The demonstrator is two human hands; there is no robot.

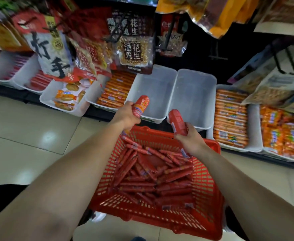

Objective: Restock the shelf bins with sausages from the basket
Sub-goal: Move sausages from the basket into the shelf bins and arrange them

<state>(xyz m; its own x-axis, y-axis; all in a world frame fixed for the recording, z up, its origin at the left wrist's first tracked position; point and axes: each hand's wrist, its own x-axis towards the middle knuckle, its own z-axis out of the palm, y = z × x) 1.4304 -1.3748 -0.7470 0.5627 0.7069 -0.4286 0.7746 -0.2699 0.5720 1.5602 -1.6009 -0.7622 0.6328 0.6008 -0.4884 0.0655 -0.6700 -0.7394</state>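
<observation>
A red plastic basket (210, 202) on the floor below me holds a heap of red sausages (148, 178). My left hand (127, 115) grips a bunch of red sausages (141, 106) at the front rim of an empty white bin (151, 87). My right hand (189, 136) holds another bunch of sausages (177, 121) just before the neighbouring empty white bin (195, 94). Both hands hover above the basket's far edge.
Bins of orange sausages stand left (115, 91) and right (229, 117) of the empty pair, with more packs at far right (282, 134). A bin of snack packs (68, 98) sits further left. Hanging peanut bags (134, 47) overhang the bins. Tiled floor lies left.
</observation>
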